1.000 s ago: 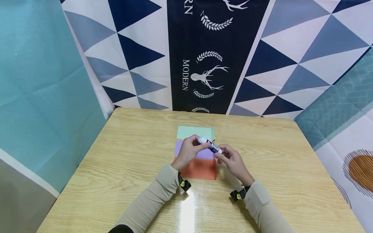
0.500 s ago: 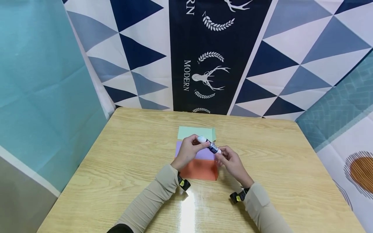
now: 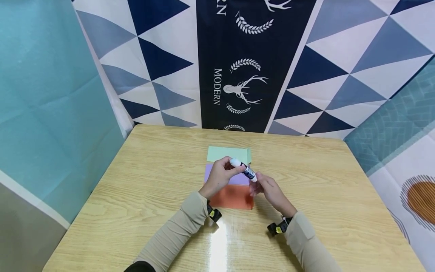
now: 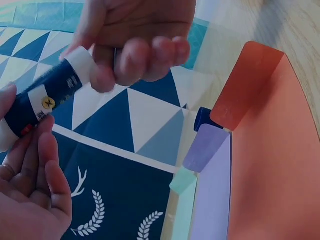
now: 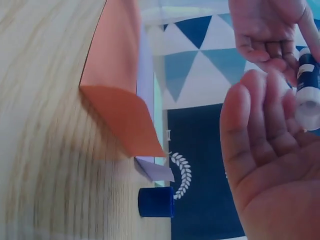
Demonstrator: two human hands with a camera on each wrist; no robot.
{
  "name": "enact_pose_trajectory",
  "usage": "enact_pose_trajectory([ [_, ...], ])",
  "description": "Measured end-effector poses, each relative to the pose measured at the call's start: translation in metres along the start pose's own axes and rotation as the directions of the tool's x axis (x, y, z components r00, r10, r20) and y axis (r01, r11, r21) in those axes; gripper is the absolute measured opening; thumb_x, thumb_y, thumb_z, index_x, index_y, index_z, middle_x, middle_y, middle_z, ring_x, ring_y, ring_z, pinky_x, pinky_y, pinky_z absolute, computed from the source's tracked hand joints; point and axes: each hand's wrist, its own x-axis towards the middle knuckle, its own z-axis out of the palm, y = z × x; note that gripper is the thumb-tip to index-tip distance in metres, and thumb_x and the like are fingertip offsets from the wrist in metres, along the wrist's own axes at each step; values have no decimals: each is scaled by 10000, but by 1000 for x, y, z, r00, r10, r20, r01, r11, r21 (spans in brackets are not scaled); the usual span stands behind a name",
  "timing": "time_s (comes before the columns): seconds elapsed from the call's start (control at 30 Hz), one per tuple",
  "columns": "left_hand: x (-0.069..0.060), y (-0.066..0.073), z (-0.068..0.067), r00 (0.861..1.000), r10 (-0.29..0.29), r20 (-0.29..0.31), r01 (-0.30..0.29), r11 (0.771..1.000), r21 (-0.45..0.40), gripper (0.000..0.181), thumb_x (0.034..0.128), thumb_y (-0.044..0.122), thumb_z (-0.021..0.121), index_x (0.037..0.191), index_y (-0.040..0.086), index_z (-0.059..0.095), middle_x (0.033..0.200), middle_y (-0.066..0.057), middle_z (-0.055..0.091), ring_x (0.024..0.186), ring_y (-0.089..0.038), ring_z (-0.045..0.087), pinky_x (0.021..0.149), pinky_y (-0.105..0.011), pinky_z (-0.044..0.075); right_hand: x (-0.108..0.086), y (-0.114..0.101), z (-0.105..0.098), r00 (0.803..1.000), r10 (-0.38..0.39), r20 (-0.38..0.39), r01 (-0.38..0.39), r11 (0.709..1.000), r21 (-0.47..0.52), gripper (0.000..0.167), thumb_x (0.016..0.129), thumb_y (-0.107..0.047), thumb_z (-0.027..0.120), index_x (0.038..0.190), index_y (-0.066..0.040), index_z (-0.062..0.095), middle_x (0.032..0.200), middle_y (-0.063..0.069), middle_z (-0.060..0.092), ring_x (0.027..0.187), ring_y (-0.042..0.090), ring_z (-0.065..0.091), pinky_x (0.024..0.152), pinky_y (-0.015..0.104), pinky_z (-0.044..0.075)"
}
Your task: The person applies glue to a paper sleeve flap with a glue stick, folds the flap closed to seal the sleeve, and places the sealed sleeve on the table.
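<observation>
My left hand [image 3: 221,174] grips a glue stick [image 3: 249,172] by its dark-labelled barrel, between thumb and fingers. The stick is tilted, its white end up and to the left. At its white base, my right hand [image 3: 272,190] pinches with thumb and index finger; its other fingers are loosely bent in the right wrist view. Below the hands, an orange folded paper [image 3: 234,198], a purple one [image 3: 210,172] and a mint green one [image 3: 227,153] lie in a row, partly covered by the left hand. Their end flaps stand up.
A dark blue cap [image 5: 156,202] stands on the wooden table [image 3: 153,181] beside the paper flaps. Patterned cloth [image 3: 170,68] hangs behind the table's far edge, and teal cloth [image 3: 51,94] hangs at the left.
The right hand's thumb and fingers have shifted around the base of the glue stick, its fingers now lower. The left hand and the papers stay nearly in place.
</observation>
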Motion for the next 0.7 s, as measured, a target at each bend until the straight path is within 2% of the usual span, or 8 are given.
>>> enact_pose_trajectory([
  [0.17, 0, 0, -1, 999, -18, -31, 18, 1000, 3, 256, 846, 259, 766, 903, 44, 638, 811, -4, 636, 735, -87, 560, 658, -211, 447, 0, 1, 1, 995, 22, -101, -25, 999, -30, 313, 1037, -208, 475, 1138, 86, 513, 827, 0, 670, 675, 115, 643, 641, 310, 574],
  [0.27, -1, 0, -1, 999, -36, -40, 36, 999, 0, 272, 841, 276, 771, 889, 49, 629, 821, -19, 642, 740, -91, 561, 668, -223, 450, 0, 1, 2, 990, 22, -137, -30, 998, -57, 277, 985, -164, 579, 1155, 51, 539, 813, -8, 660, 678, 119, 622, 642, 299, 566],
  [0.37, -1, 1, 0, 999, -35, -38, 35, 999, -11, 274, 843, 271, 769, 895, 40, 630, 833, -37, 657, 748, -81, 573, 677, -221, 458, 0, 0, 2, 995, 11, -103, -17, 998, -59, 313, 1021, -205, 510, 1083, 98, 552, 782, -24, 635, 678, 102, 601, 646, 267, 547],
  [0.5, -1, 2, 0, 1000, -21, -23, 20, 1000, -23, 251, 852, 241, 762, 914, 33, 635, 835, -34, 659, 747, -71, 570, 670, -214, 452, 1, -1, 0, 999, 39, -6, -39, 999, 20, 569, 1075, -343, 300, 946, 168, 515, 760, -46, 621, 670, 77, 609, 651, 261, 542],
  [0.57, -1, 2, -1, 999, -22, -23, 22, 1000, -21, 248, 850, 238, 763, 908, 36, 631, 820, -13, 645, 735, -75, 556, 657, -214, 442, 1, -1, 0, 997, 74, 16, -75, 996, 56, 632, 1072, -394, 256, 944, 166, 519, 770, -41, 630, 671, 80, 620, 651, 268, 546],
  [0.63, -1, 2, -1, 999, -30, -34, 30, 999, -15, 254, 844, 246, 768, 896, 42, 625, 801, 7, 624, 718, -83, 533, 641, -217, 428, 1, 0, 0, 996, 87, -2, -86, 994, 60, 596, 1071, -381, 289, 987, 163, 518, 791, -19, 649, 674, 81, 631, 649, 266, 554],
  [0.7, -1, 2, -1, 998, -40, -42, 40, 999, -13, 270, 841, 266, 771, 893, 46, 623, 804, 1, 625, 720, -92, 532, 644, -224, 427, 0, 1, 1, 996, 77, -47, -75, 996, 52, 478, 1063, -309, 377, 1076, 147, 521, 814, -3, 662, 677, 92, 638, 643, 266, 561],
])
